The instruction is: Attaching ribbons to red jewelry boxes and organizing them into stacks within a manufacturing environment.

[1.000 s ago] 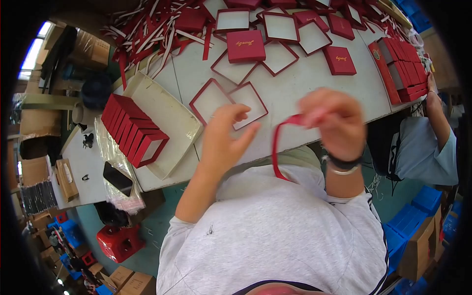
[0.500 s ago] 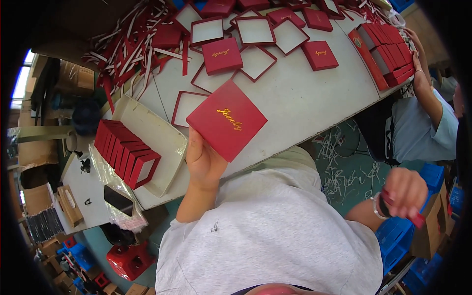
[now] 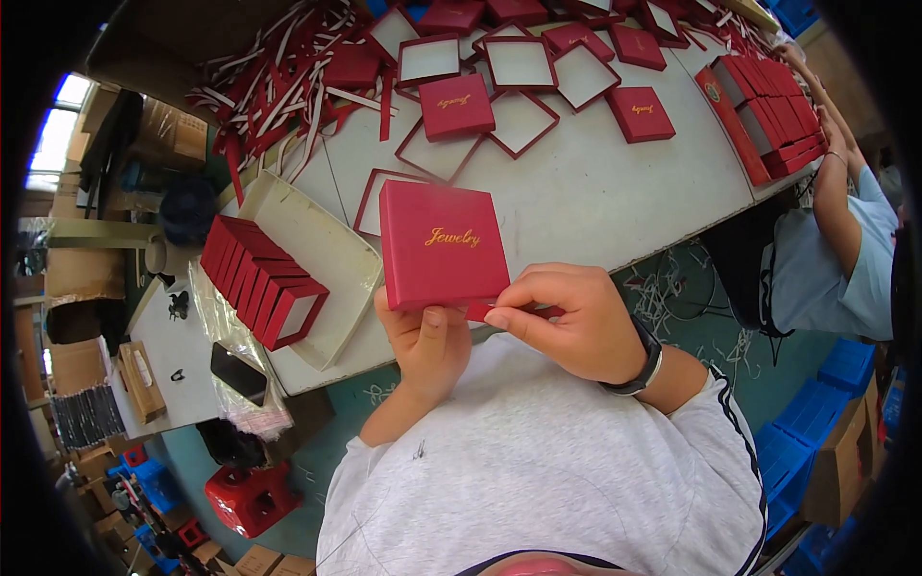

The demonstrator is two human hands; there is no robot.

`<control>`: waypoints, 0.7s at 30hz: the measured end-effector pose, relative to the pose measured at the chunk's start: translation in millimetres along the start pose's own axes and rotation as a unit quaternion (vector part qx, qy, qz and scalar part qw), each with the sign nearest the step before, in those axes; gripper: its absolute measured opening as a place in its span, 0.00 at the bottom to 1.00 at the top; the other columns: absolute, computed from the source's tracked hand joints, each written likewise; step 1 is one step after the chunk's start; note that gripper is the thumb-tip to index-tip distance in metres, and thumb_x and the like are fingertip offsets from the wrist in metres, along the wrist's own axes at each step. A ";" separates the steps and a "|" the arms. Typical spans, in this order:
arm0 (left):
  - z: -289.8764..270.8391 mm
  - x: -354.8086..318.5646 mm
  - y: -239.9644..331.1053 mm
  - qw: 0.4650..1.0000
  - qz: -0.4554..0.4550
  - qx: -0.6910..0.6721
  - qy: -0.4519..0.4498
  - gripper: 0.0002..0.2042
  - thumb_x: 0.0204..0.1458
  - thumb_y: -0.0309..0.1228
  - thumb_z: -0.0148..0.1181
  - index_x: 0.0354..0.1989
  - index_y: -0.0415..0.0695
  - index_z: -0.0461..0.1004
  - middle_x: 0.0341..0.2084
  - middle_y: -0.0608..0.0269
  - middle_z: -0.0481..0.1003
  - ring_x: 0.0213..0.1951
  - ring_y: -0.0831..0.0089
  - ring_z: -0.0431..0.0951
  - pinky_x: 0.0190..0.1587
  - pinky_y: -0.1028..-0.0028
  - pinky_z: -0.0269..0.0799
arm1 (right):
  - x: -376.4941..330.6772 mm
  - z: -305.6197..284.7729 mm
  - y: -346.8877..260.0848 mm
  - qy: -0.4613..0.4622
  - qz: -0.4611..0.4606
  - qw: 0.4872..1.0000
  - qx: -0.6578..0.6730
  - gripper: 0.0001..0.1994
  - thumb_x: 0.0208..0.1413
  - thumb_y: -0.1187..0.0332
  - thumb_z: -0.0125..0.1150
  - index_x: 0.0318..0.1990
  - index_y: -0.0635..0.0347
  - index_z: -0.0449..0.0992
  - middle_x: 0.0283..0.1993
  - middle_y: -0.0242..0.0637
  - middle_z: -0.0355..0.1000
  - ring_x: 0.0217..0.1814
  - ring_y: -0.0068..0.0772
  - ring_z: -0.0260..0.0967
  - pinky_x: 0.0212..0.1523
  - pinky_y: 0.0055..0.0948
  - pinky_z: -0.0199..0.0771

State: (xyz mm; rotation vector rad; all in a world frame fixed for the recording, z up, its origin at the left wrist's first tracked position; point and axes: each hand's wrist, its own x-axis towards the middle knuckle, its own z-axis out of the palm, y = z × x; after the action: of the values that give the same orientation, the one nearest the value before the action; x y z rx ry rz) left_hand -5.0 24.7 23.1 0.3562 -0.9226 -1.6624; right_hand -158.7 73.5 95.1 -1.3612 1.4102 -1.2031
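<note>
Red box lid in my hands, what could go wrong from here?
The red box lid is held only at its lower edge, by the left hand and the fingertips of the right hand, so it might tip or slip. It is held up over open trays on the table; a drop could knock them askew.

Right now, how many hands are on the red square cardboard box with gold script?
2. The left hand grips the red square cardboard box at its lower edge, thumb in front; the right hand pinches beside it at the lower right corner.
</note>
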 end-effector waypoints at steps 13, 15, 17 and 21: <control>1.1 -2.0 -2.2 0.999 0.019 -0.003 -0.028 0.18 0.54 0.32 0.56 0.52 0.48 0.59 0.48 0.62 0.67 0.46 0.68 0.70 0.48 0.64 0.68 | 3.9 8.0 11.2 0.120 -0.239 0.941 -0.206 0.07 0.39 0.70 0.67 0.24 0.58 0.73 0.22 0.32 0.70 0.22 0.33 0.68 0.24 0.29 0.64; 0.1 -2.4 -3.6 1.000 0.020 -0.004 -0.021 0.18 0.54 0.32 0.56 0.52 0.47 0.59 0.47 0.61 0.68 0.45 0.68 0.71 0.48 0.64 0.68 | 4.6 8.6 12.2 0.127 -0.237 0.941 -0.205 0.07 0.38 0.70 0.67 0.23 0.58 0.73 0.22 0.32 0.70 0.22 0.33 0.68 0.24 0.29 0.64; -1.3 -3.5 -4.9 1.000 0.021 -0.004 -0.015 0.18 0.54 0.32 0.56 0.51 0.47 0.60 0.46 0.60 0.68 0.43 0.67 0.72 0.47 0.64 0.69 | 4.8 8.7 12.3 0.134 -0.234 0.941 -0.204 0.07 0.38 0.70 0.67 0.23 0.58 0.73 0.22 0.32 0.70 0.22 0.33 0.68 0.23 0.29 0.64; -7.5 -5.9 -5.0 1.000 0.004 0.009 -0.016 0.19 0.53 0.32 0.57 0.51 0.47 0.60 0.47 0.61 0.68 0.44 0.68 0.71 0.47 0.65 0.69 | 2.9 6.9 9.3 0.122 -0.205 0.950 -0.199 0.07 0.37 0.73 0.69 0.23 0.60 0.75 0.22 0.35 0.71 0.23 0.35 0.69 0.26 0.29 0.66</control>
State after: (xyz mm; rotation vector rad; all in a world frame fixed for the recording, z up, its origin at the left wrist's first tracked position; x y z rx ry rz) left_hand -1.6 27.5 13.2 0.3377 -0.9618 -1.6589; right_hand -154.2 69.6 84.7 -1.9092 1.6591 -1.4431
